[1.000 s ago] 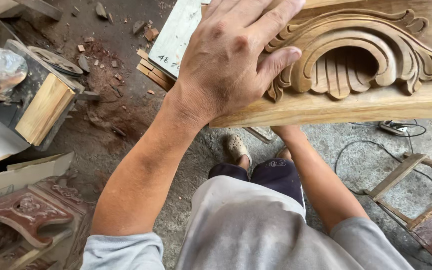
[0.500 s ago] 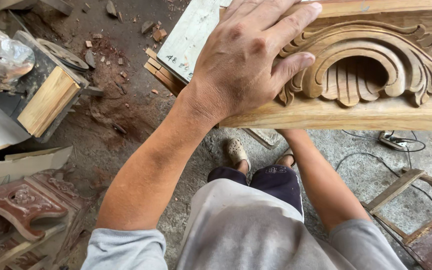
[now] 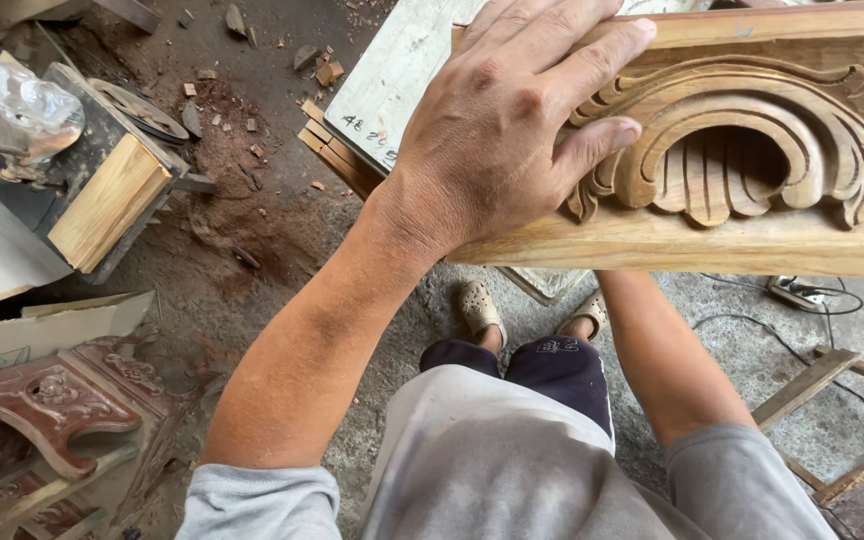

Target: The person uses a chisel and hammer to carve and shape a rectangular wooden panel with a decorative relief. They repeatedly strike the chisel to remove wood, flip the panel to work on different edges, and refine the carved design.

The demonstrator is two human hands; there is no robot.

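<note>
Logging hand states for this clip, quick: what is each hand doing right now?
Left hand: open, flat on the carved wooden panel.
Right hand: hidden under the panel; cannot tell.

**Floor and what lay on it**

The floor was bare ground: reddish-brown dirt and sawdust at left, grey concrete at right. Wood chips lay scattered over the dirt near the top. A stack of thin wooden slats rested on the ground under a pale board. At lower left a dark red carved panel lay among other wooden pieces. A black cable trailed across the concrete to a small plug block. Two sandalled feet stood on the concrete.
</note>
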